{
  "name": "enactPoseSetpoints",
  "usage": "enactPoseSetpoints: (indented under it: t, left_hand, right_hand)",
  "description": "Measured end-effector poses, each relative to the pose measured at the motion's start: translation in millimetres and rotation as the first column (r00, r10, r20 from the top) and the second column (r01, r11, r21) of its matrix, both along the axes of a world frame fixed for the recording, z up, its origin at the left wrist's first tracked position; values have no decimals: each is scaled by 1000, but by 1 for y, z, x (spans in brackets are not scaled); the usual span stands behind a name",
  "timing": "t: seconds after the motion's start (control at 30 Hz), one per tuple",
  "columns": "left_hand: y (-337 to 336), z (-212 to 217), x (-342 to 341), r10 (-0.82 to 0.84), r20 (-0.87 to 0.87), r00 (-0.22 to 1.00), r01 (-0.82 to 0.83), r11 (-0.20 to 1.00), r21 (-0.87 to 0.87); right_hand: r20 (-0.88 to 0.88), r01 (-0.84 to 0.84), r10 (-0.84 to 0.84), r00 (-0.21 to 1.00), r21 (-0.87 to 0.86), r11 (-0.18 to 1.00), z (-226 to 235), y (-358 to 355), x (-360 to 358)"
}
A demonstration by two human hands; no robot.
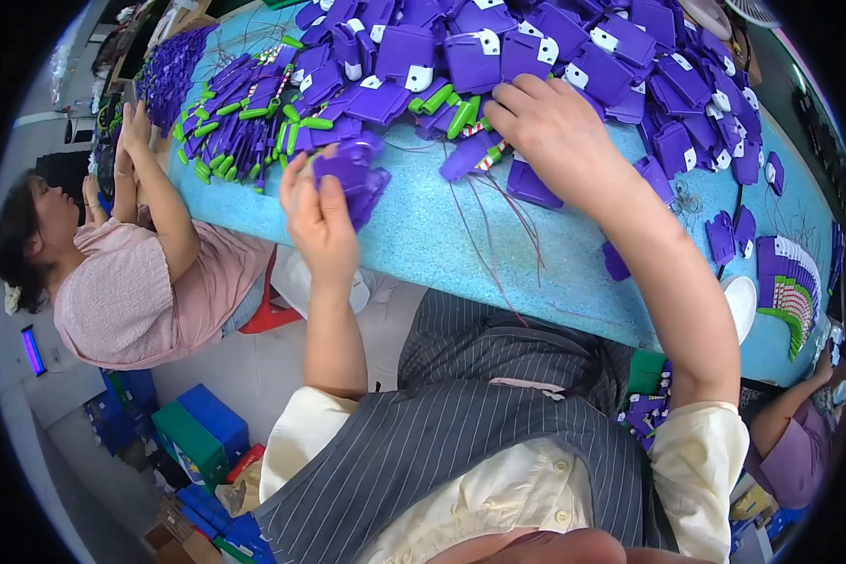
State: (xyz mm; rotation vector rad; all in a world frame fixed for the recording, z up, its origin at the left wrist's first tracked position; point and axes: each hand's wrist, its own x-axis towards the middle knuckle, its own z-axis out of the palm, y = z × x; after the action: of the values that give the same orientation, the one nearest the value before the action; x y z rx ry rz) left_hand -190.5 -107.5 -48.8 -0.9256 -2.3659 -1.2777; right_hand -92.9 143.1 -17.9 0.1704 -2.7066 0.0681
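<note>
While raised, hands (pixel 321 211) over purple parts (pixel 352 174)

Purple plastic pieces (pixel 352 175) in left hand (pixel 321 218). Purple cases (pixel 498 52) with white tabs, green sticks (pixel 446 101) beyond right hand (pixel 553 127). Light-blue speckled table (pixel 423 240) under both. Red wires (pixel 498 221) between hands. Grey pinstriped vest (pixel 442 423) below.

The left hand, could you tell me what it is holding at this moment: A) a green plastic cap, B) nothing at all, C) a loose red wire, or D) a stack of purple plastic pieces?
D: the left hand grips a stack of purple plastic pieces just above the light blue table, while the right hand reaches into the pile of purple cases beside the green caps.
</note>
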Motion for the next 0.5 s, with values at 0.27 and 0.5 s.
enactPoseSetpoints:
  t: [0.27,0.5]
  left_hand:
    - [36,1,57,-188,-70,980,174,969,-176]
    - [75,-2,113,-463,-12,886,455,874,-169]
  right_hand:
    - [-81,-16,1,997,-175,984,15,20,50]
    - [58,164,-258,964,-897,412,-2,18,153]
